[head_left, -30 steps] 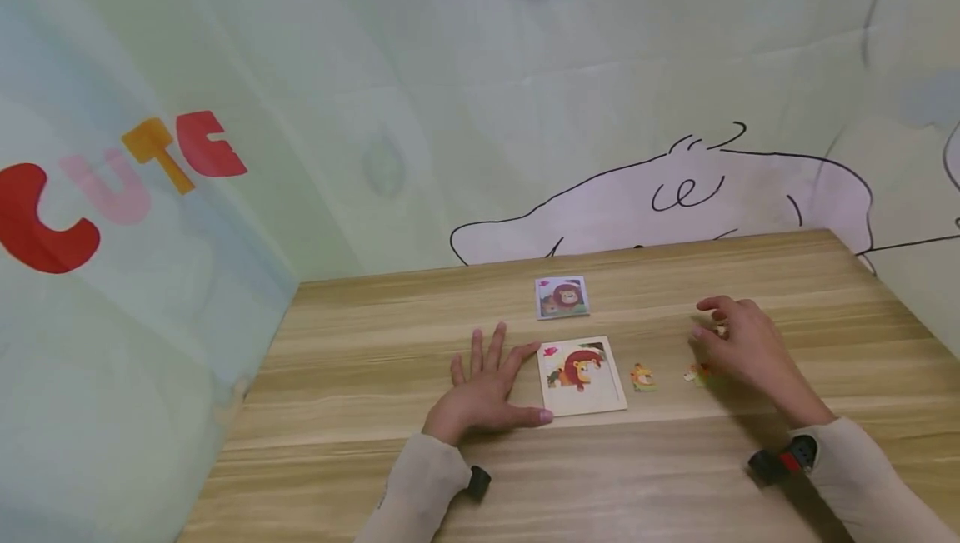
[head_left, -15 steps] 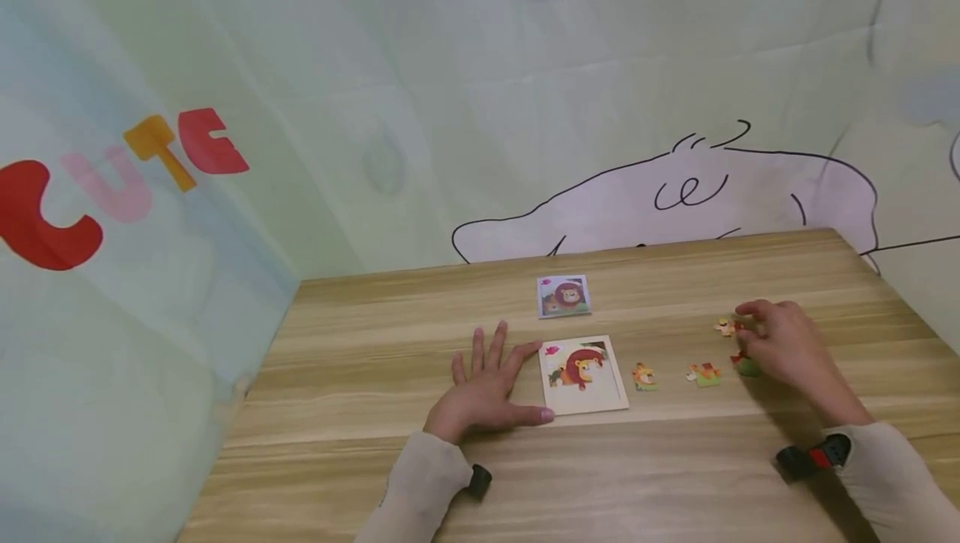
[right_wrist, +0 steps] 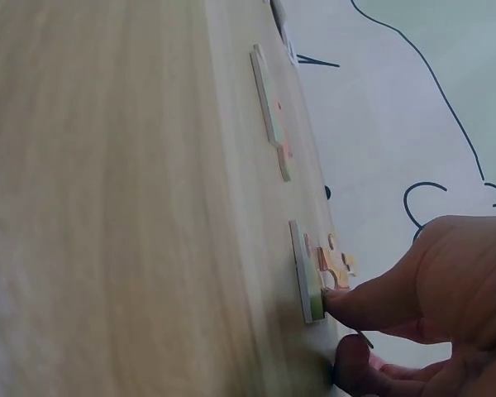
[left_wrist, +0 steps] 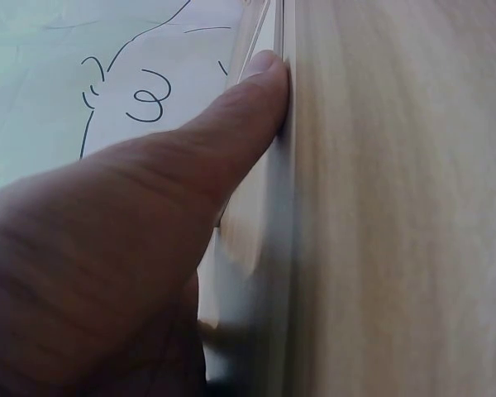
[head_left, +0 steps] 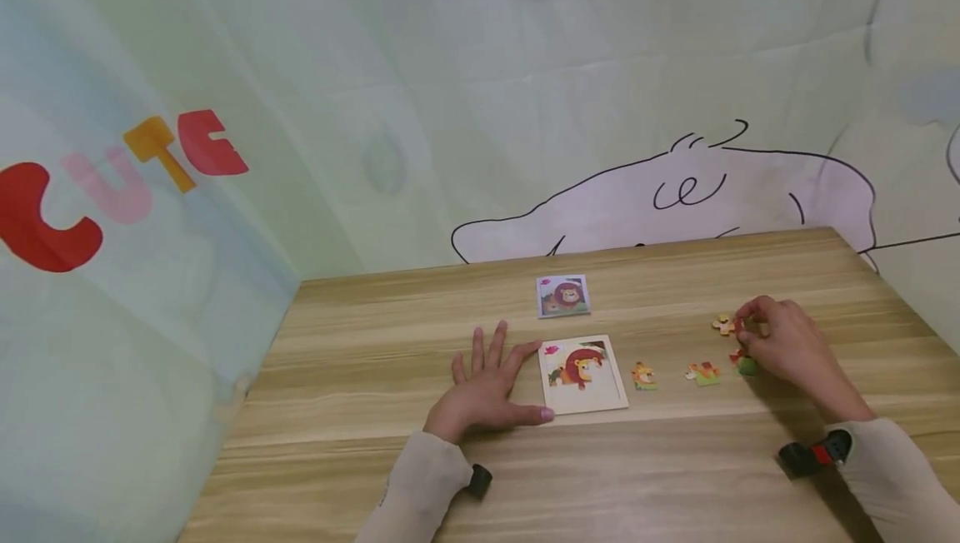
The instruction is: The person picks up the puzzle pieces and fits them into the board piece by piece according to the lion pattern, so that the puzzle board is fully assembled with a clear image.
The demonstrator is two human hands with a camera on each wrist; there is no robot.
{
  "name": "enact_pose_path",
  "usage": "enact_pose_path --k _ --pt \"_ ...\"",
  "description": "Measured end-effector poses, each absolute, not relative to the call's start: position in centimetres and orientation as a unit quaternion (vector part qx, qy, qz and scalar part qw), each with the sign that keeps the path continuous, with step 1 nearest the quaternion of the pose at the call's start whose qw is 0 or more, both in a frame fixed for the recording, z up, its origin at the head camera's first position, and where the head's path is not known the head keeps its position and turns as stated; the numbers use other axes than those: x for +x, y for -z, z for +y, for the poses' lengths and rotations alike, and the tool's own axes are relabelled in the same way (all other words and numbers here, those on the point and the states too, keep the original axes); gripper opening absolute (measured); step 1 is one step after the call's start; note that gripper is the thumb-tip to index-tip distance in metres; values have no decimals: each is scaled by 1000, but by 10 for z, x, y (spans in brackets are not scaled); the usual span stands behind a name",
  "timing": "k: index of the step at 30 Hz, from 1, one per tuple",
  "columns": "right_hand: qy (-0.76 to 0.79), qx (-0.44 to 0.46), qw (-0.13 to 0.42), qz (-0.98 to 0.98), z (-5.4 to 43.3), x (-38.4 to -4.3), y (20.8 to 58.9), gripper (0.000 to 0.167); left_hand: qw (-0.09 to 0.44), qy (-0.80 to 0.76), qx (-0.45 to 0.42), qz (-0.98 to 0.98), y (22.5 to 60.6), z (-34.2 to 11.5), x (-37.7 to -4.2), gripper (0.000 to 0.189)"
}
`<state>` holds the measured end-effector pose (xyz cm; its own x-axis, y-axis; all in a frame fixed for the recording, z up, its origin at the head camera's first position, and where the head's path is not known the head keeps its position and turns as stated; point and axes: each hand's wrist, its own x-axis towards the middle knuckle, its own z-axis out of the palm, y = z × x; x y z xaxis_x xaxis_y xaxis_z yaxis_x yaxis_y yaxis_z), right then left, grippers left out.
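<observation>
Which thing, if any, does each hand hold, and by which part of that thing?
Right hand: the farthest loose piece, apparently pinched at its red right end. Left hand: nothing; it only touches the board.

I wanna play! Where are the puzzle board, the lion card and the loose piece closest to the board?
Puzzle board (head_left: 588,401): head view, bare lower part.
Lion card (head_left: 563,296): head view, printed middle.
Loose piece (head_left: 642,377): head view, middle.

Wood-grain table (head_left: 600,476); pale green printed backdrop (head_left: 337,68), lightly creased, stands behind its far edge and along its left side. Left: lettering "CUTE" (head_left: 158,141) in red, pink, orange, red. Far, right of centre: black-outlined pale lilac figure (head_left: 637,201), possibly an animal, lower part hidden.
</observation>
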<state>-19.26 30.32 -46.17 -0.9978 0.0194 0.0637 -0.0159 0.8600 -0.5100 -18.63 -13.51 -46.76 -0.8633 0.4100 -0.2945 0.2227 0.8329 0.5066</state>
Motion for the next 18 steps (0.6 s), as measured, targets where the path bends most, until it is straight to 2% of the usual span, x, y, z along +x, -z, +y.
enact_pose_path --k 12,18 --pt "-292 -3 63 -954 304 -190 462 16 208 -231 169 935 464 -134 -186 101" --pt "-310 11 93 -946 298 -187 459 17 198 -227 168 939 470 -134 -187 102"
